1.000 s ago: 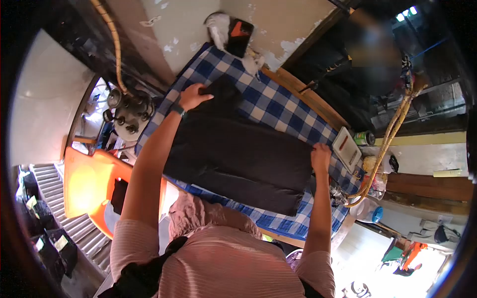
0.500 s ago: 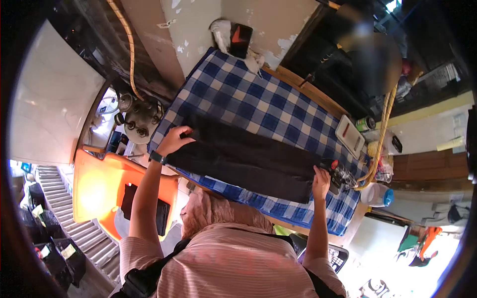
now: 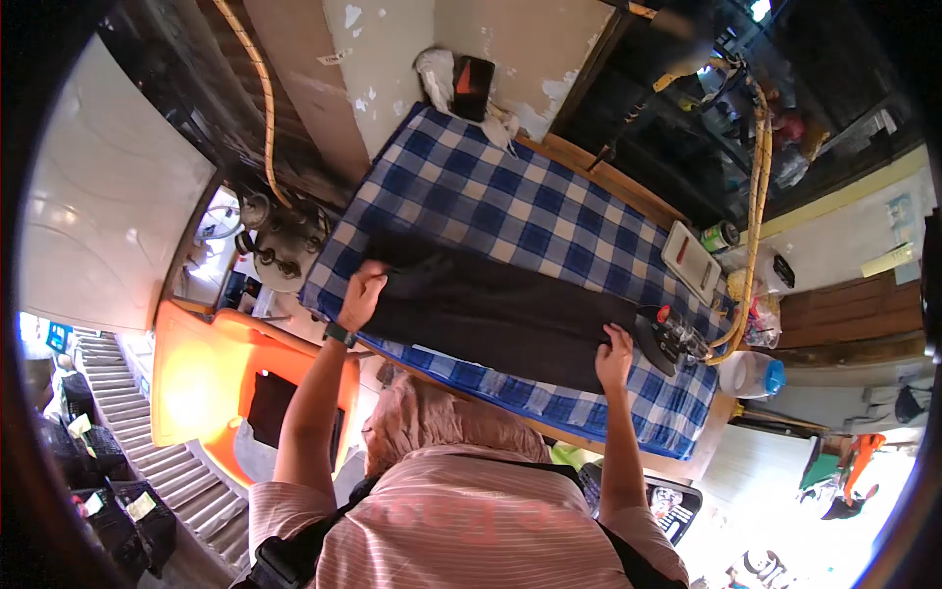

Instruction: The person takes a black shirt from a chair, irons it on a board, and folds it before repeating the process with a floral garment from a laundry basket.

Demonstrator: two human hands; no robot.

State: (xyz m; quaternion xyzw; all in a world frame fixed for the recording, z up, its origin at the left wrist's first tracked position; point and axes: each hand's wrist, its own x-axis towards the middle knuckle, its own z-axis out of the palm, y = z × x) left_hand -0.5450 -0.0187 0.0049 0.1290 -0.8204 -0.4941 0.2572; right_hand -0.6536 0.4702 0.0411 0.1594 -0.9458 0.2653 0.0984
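Observation:
A pair of dark trousers [image 3: 491,314], seemingly folded lengthwise, lies stretched across the blue-and-white checked cloth [image 3: 549,240] on the table. At its left end my left hand [image 3: 363,294] is closed in a pinch on the fabric, near a crumpled patch. My right hand [image 3: 614,358] grips the right end, its fingers bent over the edge. Just beyond that hand rests a steam iron [image 3: 667,339] with a dark soleplate and a clear upper body, beside the trousers and apart from my fingers.
A yellow hose [image 3: 756,245] runs down to the iron. A white tray [image 3: 690,263] and a blue-lidded tub [image 3: 751,376] are at the right. An orange chair [image 3: 196,383] with dark folded cloth stands at left, near a metal boiler-like vessel [image 3: 285,255]. A phone-like object [image 3: 473,88] lies at the back.
My left hand has shifted right and slightly down with the cloth's end. My right hand has moved a little left, away from the iron. The trousers lie slightly further left at their right end.

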